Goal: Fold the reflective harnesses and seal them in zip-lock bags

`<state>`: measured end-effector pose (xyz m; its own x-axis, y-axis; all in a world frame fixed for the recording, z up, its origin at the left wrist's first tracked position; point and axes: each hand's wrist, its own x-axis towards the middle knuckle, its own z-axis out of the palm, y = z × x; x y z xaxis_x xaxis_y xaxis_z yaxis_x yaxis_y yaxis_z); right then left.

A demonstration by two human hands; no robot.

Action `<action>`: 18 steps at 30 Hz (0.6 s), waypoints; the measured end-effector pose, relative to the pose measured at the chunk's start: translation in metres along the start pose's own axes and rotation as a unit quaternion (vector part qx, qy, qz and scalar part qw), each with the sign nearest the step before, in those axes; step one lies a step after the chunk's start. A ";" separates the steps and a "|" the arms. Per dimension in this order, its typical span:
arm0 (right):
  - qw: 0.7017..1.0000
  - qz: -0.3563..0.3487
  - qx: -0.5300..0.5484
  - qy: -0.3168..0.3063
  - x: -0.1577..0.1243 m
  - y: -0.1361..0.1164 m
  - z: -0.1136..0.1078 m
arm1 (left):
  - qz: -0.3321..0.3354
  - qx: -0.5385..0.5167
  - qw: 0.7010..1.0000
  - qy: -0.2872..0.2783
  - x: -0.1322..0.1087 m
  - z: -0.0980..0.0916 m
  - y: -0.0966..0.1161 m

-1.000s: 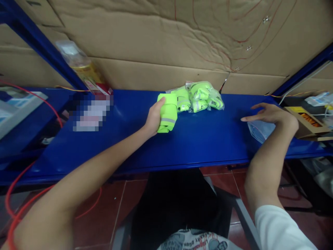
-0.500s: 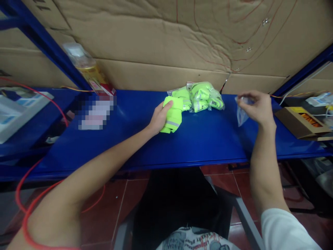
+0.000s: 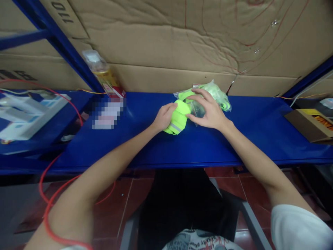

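While your left hand (image 3: 164, 117), the nearer, grips one green cloth bundle (image 3: 179, 116) over the table (image 3: 145, 149), its long axis pointing away from you and leaning right, your right hand (image 3: 212, 114) holds one clear bag (image 3: 198, 109) just to its right. Behind lie bagged bundles (image 3: 218, 93), too hidden to count; one bottle (image 3: 102, 73) is leftward, one box (image 3: 301, 125) rightward.
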<state>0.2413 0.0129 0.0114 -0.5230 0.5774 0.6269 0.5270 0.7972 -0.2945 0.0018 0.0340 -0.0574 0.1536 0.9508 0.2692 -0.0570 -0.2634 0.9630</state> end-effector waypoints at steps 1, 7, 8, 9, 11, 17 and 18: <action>1.000 -0.005 -0.004 -0.003 -0.004 0.001 0.002 | 0.005 0.004 1.000 0.022 0.002 -0.004 0.000; 1.000 0.003 -0.018 -0.011 -0.016 0.008 0.011 | -0.029 -0.002 0.993 0.110 0.016 -0.019 -0.005; 1.000 0.006 -0.016 -0.012 -0.016 0.011 0.014 | -0.032 0.002 0.993 0.115 0.016 -0.020 -0.005; 1.000 0.002 -0.014 -0.018 -0.016 0.014 0.018 | -0.033 0.006 0.993 0.115 0.016 -0.019 -0.004; 0.999 -0.025 -0.015 -0.039 -0.016 0.019 0.025 | -0.024 0.011 0.995 0.097 0.014 -0.018 -0.002; 0.997 -0.050 -0.055 -0.007 -0.013 0.023 0.020 | 0.054 0.071 0.994 -0.062 0.001 -0.017 0.015; 0.997 -0.039 -0.062 0.008 -0.013 0.024 0.017 | 0.067 0.089 0.989 -0.093 -0.002 -0.016 0.019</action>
<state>0.2490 0.0275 -0.0161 -0.5551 0.5107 0.6565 0.5645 0.8110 -0.1536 -0.0151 0.0300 -0.0394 0.3371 0.8631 0.3760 0.0824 -0.4249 0.9015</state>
